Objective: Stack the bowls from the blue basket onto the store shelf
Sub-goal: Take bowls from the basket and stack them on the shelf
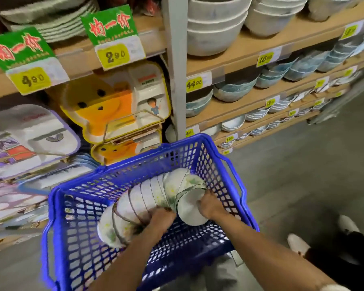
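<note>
In blue basket: left hand, right hand both clamped on nested bowls. Likely pickup step; next needs level lift toward shelf.

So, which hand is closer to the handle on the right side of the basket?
Right. The right hand holds the end of the bowls, just below and left of that handle. The left hand grips the bowls farther left.
</note>
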Demonstrator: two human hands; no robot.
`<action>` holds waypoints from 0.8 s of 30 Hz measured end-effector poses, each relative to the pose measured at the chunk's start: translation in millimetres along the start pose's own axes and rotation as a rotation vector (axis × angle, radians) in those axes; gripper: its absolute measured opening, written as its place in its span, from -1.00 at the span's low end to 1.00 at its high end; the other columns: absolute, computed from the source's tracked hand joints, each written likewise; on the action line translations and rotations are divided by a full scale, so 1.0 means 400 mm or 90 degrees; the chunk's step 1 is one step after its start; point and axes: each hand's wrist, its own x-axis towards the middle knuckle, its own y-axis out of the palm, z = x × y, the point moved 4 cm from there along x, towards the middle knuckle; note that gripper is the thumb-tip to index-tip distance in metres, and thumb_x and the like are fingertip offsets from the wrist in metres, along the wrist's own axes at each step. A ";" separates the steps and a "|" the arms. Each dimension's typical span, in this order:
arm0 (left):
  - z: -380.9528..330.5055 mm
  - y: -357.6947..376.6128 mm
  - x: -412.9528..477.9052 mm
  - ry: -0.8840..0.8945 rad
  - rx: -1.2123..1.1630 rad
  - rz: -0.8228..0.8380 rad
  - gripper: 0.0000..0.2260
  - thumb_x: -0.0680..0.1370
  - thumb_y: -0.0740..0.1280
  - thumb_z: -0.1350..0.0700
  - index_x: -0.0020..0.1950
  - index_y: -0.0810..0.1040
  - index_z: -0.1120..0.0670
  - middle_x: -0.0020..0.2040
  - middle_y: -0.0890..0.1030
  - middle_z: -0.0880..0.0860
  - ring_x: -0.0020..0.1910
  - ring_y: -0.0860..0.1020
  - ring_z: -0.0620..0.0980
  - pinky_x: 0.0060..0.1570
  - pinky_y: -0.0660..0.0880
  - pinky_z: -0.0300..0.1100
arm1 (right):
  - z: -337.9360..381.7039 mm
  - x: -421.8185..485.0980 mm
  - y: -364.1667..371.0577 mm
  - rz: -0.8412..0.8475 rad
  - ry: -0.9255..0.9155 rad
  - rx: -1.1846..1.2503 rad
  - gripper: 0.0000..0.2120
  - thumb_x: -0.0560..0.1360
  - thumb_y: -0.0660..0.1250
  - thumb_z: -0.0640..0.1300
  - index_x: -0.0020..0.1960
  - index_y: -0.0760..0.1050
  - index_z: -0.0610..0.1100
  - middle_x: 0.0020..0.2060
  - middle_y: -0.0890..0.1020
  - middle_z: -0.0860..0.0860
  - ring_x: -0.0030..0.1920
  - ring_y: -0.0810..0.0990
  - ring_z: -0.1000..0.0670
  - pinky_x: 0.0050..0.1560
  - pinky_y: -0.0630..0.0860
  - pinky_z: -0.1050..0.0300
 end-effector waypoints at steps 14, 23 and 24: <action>0.095 0.175 0.186 -0.105 -0.172 0.029 -0.74 0.60 0.20 0.22 0.20 0.52 0.34 0.01 0.62 0.27 -0.13 0.53 0.11 -0.19 0.42 -0.11 | -0.010 0.038 0.038 -0.076 0.009 -0.086 -0.48 0.57 0.15 -0.13 0.47 0.13 -0.27 0.47 0.16 -0.19 0.41 0.30 -0.23 0.39 0.30 -0.06; 0.075 0.123 0.099 -0.076 -0.163 0.012 -0.80 0.60 0.20 0.31 0.19 0.47 0.33 -0.17 0.60 0.22 -0.32 0.59 0.10 -0.49 0.54 -0.17 | 0.005 -0.004 0.002 -0.040 0.002 -0.137 -0.50 0.61 0.08 -0.12 0.48 0.15 -0.33 0.48 0.15 -0.25 0.44 0.23 -0.25 0.41 0.25 -0.03; 0.070 0.114 0.078 -0.074 -0.165 0.031 -0.78 0.60 0.23 0.28 0.23 0.45 0.31 -0.14 0.62 0.22 -0.28 0.62 0.11 -0.46 0.57 -0.15 | 0.011 -0.015 -0.006 -0.043 -0.007 -0.149 -0.51 0.61 0.08 -0.11 0.47 0.18 -0.33 0.46 0.19 -0.26 0.43 0.25 -0.25 0.40 0.25 -0.03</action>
